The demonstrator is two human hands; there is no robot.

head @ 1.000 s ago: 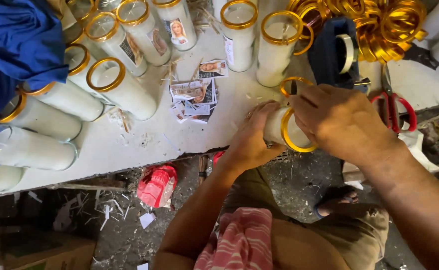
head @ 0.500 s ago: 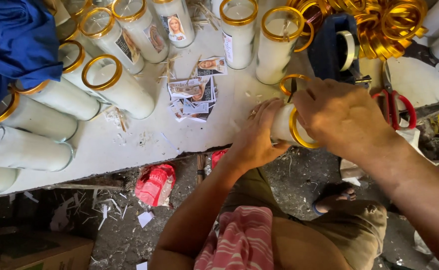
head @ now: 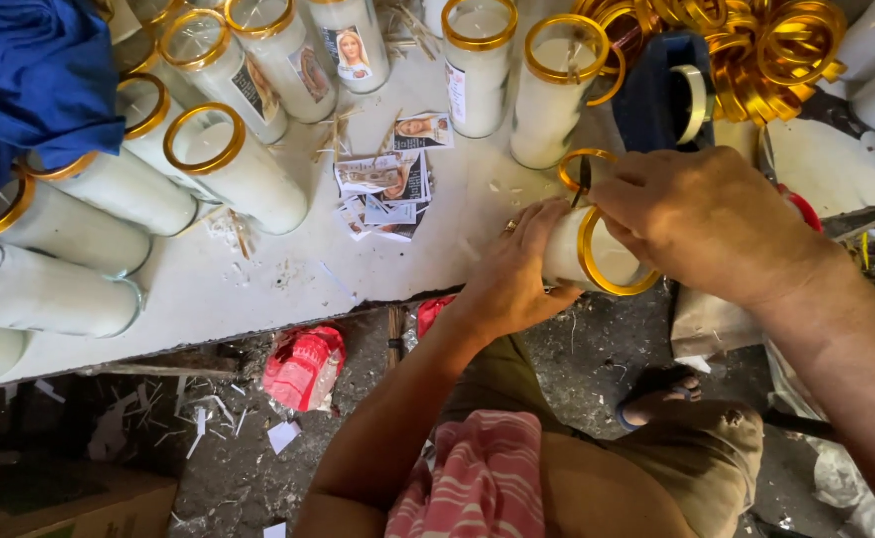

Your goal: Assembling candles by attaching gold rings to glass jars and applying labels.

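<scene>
Your left hand was wrapped around one white glass candle, held on its side at the front edge of the table. Your right hand was closed over its mouth, fingers on the gold ring at the rim. One loose gold ring lay just behind. Two upright candles with gold rims stood farther back. On the left lay perhaps nine or ten more candles, several cut off by the frame or covered by the blue cloth. One small stack of picture labels sat between. The heap of gold rings was too tangled to count.
</scene>
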